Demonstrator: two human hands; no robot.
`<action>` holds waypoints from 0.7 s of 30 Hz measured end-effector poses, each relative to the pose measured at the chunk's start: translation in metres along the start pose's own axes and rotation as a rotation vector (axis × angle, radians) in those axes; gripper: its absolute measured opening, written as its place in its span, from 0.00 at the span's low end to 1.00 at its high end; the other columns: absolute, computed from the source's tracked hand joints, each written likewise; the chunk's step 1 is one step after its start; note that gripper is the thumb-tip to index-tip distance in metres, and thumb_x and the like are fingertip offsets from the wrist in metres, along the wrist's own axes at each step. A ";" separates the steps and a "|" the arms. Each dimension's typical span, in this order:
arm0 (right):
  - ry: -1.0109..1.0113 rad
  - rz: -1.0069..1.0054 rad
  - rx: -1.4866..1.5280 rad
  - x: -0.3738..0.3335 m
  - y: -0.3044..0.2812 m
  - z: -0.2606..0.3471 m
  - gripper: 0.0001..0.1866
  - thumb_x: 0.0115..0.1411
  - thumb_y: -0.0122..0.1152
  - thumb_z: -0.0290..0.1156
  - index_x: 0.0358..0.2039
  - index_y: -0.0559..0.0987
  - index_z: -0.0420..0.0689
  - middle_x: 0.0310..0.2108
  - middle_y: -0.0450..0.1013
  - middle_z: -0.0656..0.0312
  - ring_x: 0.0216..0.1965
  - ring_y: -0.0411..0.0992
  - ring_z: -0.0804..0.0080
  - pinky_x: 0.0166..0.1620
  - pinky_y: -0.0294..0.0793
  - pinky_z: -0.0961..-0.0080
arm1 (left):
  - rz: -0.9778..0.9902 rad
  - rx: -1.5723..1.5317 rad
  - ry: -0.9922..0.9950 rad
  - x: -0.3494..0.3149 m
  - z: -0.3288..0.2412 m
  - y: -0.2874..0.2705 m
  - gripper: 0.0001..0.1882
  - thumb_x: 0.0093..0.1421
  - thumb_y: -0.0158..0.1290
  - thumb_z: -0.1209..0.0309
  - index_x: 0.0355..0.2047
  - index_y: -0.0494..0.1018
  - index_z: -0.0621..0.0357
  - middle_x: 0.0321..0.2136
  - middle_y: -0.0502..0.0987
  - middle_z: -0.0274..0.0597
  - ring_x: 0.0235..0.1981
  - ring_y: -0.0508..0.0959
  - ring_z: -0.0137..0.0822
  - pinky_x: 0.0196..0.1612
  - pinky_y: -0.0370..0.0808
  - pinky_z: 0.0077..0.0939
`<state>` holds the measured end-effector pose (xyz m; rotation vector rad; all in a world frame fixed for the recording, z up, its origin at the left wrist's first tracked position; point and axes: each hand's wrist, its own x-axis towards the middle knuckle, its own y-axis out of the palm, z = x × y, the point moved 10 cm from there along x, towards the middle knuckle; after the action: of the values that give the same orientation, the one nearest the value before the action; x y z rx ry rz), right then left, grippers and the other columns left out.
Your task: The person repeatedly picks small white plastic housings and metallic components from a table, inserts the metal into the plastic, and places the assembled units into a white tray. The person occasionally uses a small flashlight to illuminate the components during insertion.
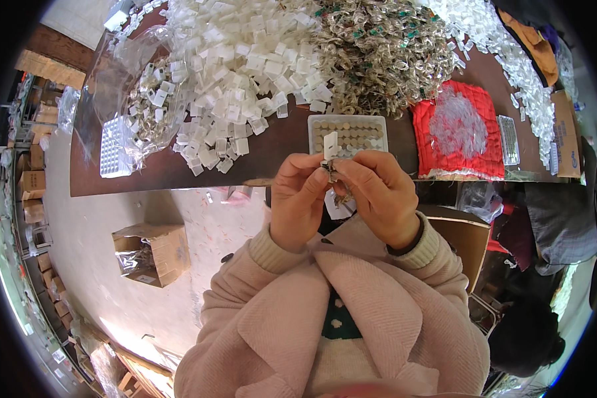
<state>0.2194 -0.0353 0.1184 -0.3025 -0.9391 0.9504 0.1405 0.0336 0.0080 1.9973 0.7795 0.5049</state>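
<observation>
Both my hands meet above the table's front edge, fingertips pinched together at one spot. Between them stands a small white plastic card (pixel 331 144), upright, with a small dark metallic piece (pixel 329 164) at its lower end. My left hand (pixel 300 199) grips this from the left side. My right hand (pixel 381 194) pinches the metallic piece from the right; its exact kind is too small to make out. Just beyond the fingers lies a clear tray (pixel 347 122) with rows of round tan discs. A whitish thing (pixel 338 207) shows partly below the hands.
A big heap of white plastic cards (pixel 245 66) and a heap of shiny metallic pieces (pixel 385 50) cover the brown table (pixel 285 142). A plastic bag (pixel 106 76) and white tray (pixel 116 149) lie left, a red cloth (pixel 491 139) right. A carton (pixel 169 252) sits on the floor.
</observation>
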 end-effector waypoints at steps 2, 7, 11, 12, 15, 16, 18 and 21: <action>0.025 0.022 0.030 -0.001 0.003 -0.003 0.11 0.57 0.62 0.19 0.41 0.80 0.39 0.36 0.73 0.58 0.31 0.76 0.69 0.33 0.77 0.77 | -0.016 -0.017 -0.017 -0.001 0.001 -0.004 0.10 0.68 0.51 0.76 0.49 0.71 0.59 0.41 0.80 0.47 0.37 0.80 0.36 0.42 0.78 0.29; 0.102 0.018 0.044 -0.004 0.005 -0.010 0.14 0.54 0.67 0.17 0.42 0.83 0.43 0.36 0.75 0.57 0.33 0.76 0.65 0.34 0.77 0.76 | -0.006 -0.005 -0.024 -0.002 0.002 -0.006 0.10 0.67 0.51 0.77 0.48 0.71 0.60 0.40 0.80 0.47 0.35 0.80 0.37 0.40 0.78 0.30; -0.010 0.077 0.016 -0.001 0.010 0.001 0.13 0.57 0.60 0.17 0.44 0.80 0.38 0.40 0.73 0.55 0.32 0.77 0.67 0.34 0.78 0.75 | -0.055 0.072 -0.019 -0.002 -0.001 -0.010 0.09 0.67 0.53 0.74 0.47 0.71 0.59 0.37 0.81 0.45 0.33 0.80 0.35 0.39 0.79 0.29; -0.011 0.073 0.008 0.000 0.009 0.001 0.14 0.57 0.60 0.17 0.44 0.80 0.39 0.40 0.74 0.55 0.32 0.77 0.66 0.34 0.78 0.75 | -0.069 0.058 -0.030 -0.002 -0.001 -0.012 0.09 0.67 0.53 0.74 0.46 0.71 0.59 0.36 0.80 0.45 0.32 0.80 0.35 0.39 0.79 0.30; 0.008 -0.050 0.024 0.002 0.000 -0.001 0.15 0.54 0.63 0.16 0.43 0.81 0.39 0.38 0.76 0.54 0.33 0.78 0.64 0.35 0.78 0.74 | -0.016 -0.028 -0.052 -0.001 -0.002 -0.009 0.09 0.67 0.52 0.77 0.47 0.72 0.60 0.40 0.80 0.46 0.34 0.80 0.35 0.39 0.79 0.30; 0.026 -0.102 0.041 0.001 -0.003 -0.002 0.15 0.52 0.65 0.16 0.42 0.81 0.39 0.37 0.77 0.54 0.33 0.78 0.63 0.35 0.78 0.74 | 0.016 -0.070 -0.052 -0.001 -0.003 -0.006 0.09 0.67 0.51 0.78 0.47 0.72 0.60 0.41 0.80 0.46 0.36 0.80 0.35 0.39 0.79 0.30; 0.009 -0.145 0.094 0.003 -0.003 -0.002 0.17 0.49 0.68 0.16 0.42 0.82 0.40 0.35 0.78 0.56 0.33 0.78 0.63 0.35 0.78 0.73 | -0.038 -0.025 -0.098 -0.003 0.001 -0.013 0.08 0.66 0.52 0.76 0.46 0.72 0.58 0.38 0.80 0.45 0.33 0.79 0.35 0.37 0.78 0.29; -0.030 -0.156 0.102 0.003 -0.002 0.000 0.19 0.46 0.70 0.17 0.42 0.82 0.41 0.34 0.80 0.59 0.34 0.78 0.63 0.36 0.77 0.72 | 0.002 -0.050 -0.121 -0.005 0.002 -0.010 0.08 0.67 0.51 0.76 0.46 0.72 0.60 0.40 0.80 0.45 0.35 0.80 0.35 0.37 0.79 0.29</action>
<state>0.2216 -0.0343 0.1213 -0.1269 -0.9249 0.8577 0.1348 0.0329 -0.0022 1.9626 0.6836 0.3968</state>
